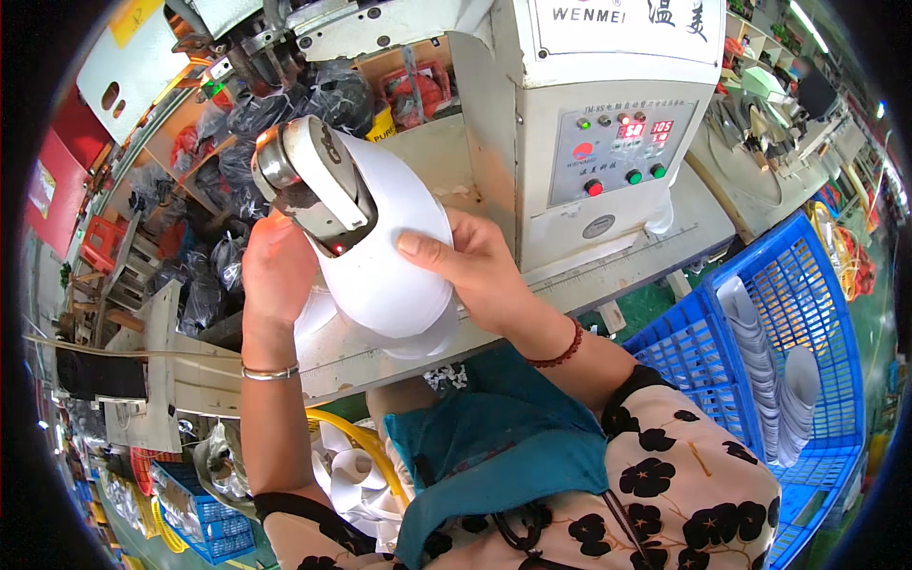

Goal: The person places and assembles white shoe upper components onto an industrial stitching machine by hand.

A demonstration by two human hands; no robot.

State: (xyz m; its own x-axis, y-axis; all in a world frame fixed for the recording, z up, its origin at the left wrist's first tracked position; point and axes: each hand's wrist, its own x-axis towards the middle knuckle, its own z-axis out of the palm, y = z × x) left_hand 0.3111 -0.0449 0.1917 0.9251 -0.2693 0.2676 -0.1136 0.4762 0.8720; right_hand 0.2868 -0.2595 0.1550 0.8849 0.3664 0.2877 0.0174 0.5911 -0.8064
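Note:
A white, smooth, curved piece shaped like a shoe upper [385, 285] is draped around the metal working head [318, 180] of a bench machine, its rounded end toward me. My right hand [480, 271] grips its right side, thumb pressed flat on top and fingers mostly hidden underneath. At the opposite edge, my left hand [280, 271] is closed against the piece beside the metal head, its fingertips partly hidden. A small red light glows where the head meets the white surface. More white material shows beneath the piece, over the bench edge [560, 294].
The machine's control box [608, 142] with lit displays and coloured buttons stands behind my right hand. A blue plastic basket [798, 285] at right holds stacked white pieces [798, 389]. White pieces [351, 475] lie in a yellow-rimmed container below the bench. Dark plastic bags [337, 95] fill shelves behind.

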